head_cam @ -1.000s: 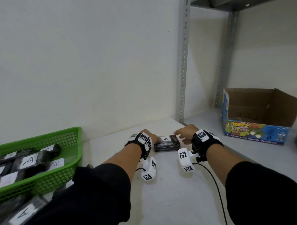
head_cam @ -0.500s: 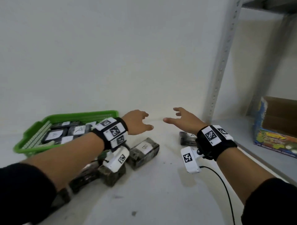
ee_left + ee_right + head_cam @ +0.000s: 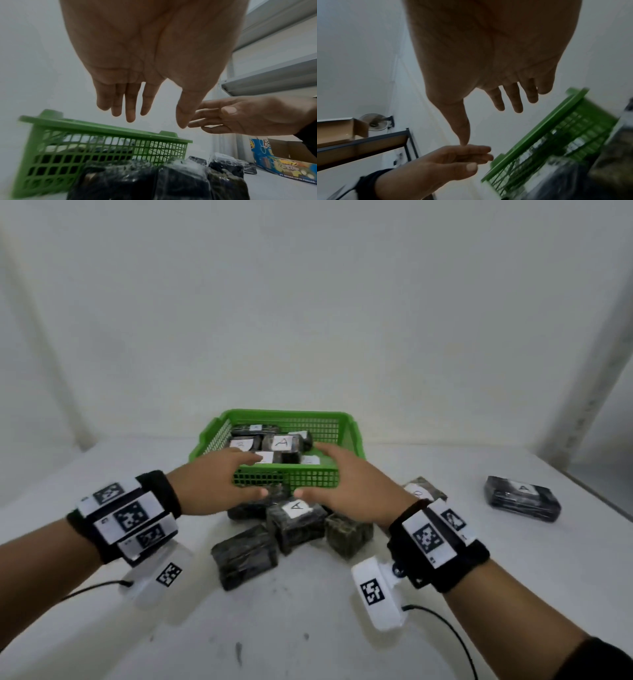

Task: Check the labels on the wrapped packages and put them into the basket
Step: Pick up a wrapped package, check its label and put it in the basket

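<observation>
While both hands hover palm-down above the white counter, neither holds anything: the left hand and the right hand have straight, loosely spread fingers that reach over the near wall of the green basket at the centre of the frame, and their thumbs nearly meet. Inside the basket lie several dark wrapped packages, one bearing a white label marked A. Just below the hands, against the basket's near wall, sits a loose pile of wrapped packages on the counter, the middle one labelled A. One more package, also labelled A, lies well apart at the right of the frame. In the left wrist view a printed cardboard box stands at the lower right.
</observation>
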